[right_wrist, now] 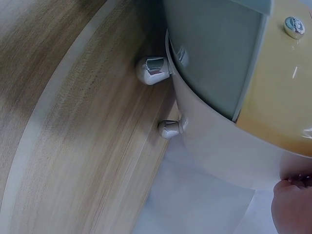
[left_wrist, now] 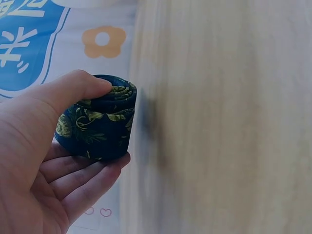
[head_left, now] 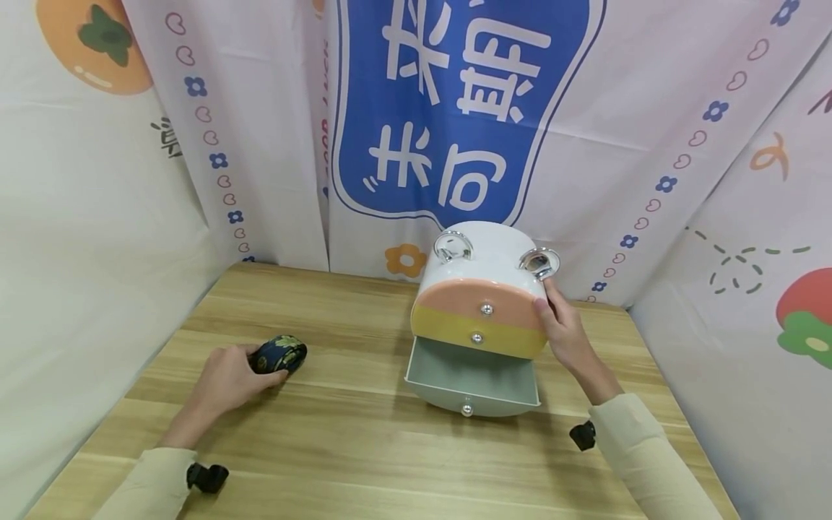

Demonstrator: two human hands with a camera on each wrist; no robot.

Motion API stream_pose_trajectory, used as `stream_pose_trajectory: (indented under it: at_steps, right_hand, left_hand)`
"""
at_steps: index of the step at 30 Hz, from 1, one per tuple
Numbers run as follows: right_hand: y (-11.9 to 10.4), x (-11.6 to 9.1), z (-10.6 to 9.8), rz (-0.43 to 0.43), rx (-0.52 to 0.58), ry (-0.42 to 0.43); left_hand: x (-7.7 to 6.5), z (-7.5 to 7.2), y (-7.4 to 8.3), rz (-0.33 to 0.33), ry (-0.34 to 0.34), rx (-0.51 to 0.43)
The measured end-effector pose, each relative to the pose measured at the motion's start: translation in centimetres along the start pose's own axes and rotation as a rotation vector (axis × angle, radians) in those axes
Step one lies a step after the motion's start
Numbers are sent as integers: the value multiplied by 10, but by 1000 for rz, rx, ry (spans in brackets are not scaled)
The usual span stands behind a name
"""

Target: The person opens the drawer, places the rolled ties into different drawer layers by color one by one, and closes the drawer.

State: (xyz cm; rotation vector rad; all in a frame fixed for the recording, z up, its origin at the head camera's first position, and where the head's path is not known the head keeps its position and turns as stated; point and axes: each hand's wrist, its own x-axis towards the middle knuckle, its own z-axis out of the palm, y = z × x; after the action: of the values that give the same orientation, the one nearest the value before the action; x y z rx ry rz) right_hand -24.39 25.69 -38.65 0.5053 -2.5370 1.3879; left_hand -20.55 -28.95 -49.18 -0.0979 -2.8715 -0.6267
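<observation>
In the head view my left hand (head_left: pixel 227 375) is low over the table's left side, holding a rolled-up necktie (head_left: pixel 279 354). The tie (left_wrist: pixel 100 126) is dark blue with a yellow-green floral pattern; in the left wrist view the thumb lies on its upper edge and the fingers are beneath it. A small white drawer cabinet (head_left: pixel 487 249) stands right of centre. Its bottom grey-green drawer (head_left: pixel 471 372) is pulled out, while the orange and yellow drawers are closed. My right hand (head_left: pixel 568 336) grips the cabinet's right side, just below a silver ring.
The wooden table (head_left: pixel 364 455) carries the cabinet, whose silver feet (right_wrist: pixel 152 70) show in the right wrist view. A printed cloth (head_left: pixel 279 144) hangs behind the table, with cloth walls at both sides.
</observation>
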Motion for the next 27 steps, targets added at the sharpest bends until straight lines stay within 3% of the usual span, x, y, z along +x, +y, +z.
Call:
stream_pose_trajectory:
  at_steps: [5, 8, 12, 17, 27]
  right_hand:
    - [0, 0, 0, 1, 3, -1]
    - [16, 3, 1, -6, 4, 3]
    - [21, 3, 1, 4, 20, -1]
    - [-1, 0, 0, 10, 14, -6]
    - [-1, 0, 1, 6, 7, -6]
  left_hand:
    - [2, -6, 3, 10, -5, -2]
    - [3, -9, 8, 28, -4, -1]
    - [5, -12, 14, 38, -12, -3]
    - [8, -13, 21, 37, -47, -14]
    - [11, -16, 44, 68, -109, -54]
